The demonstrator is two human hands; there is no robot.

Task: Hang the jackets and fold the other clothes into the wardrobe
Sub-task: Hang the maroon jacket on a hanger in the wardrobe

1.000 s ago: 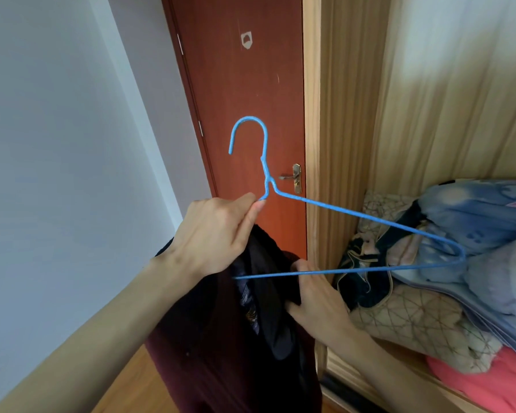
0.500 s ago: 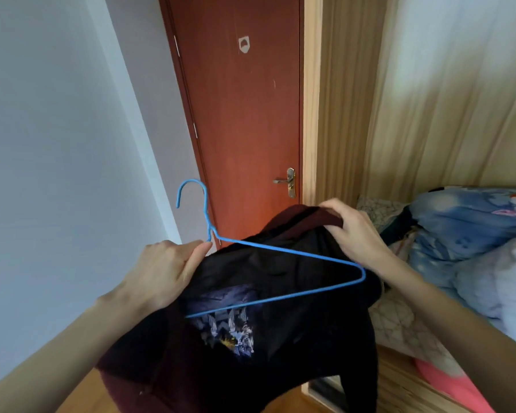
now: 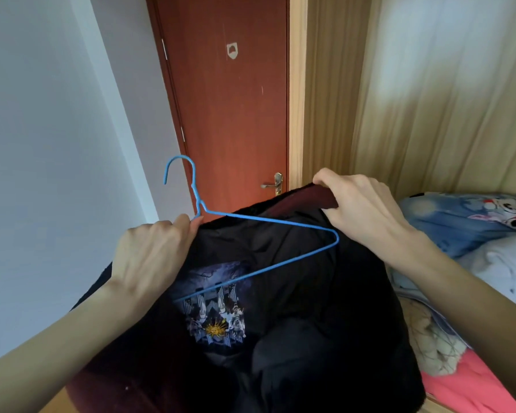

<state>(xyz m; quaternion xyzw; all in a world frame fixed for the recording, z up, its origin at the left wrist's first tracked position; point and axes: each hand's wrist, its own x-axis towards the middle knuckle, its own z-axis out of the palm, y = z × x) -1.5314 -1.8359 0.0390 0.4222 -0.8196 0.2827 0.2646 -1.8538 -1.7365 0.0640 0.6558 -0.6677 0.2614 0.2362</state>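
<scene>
Before red door (image 3: 230,114), left hand (image 3: 149,254) pinches hook-up blue hanger (image 3: 268,222); right hand (image 3: 361,204) grips jacket (image 3: 295,323).

Faced a plain pale grey-white painted wall (image 3: 42,144) left of the left hand (image 3: 152,257). Beyond that hand, looked at a closed reddish-brown wooden door (image 3: 236,114) with a small brass lever handle (image 3: 276,183) and a pale shield-shaped mark (image 3: 232,51) high up. Above and behind the right hand (image 3: 367,204), met the light-grained wooden wardrobe (image 3: 325,114), soft daylight patches (image 3: 429,79) across its inner panel. Below the left forearm, glimpsed a strip of warm wooden floor (image 3: 54,403).
</scene>
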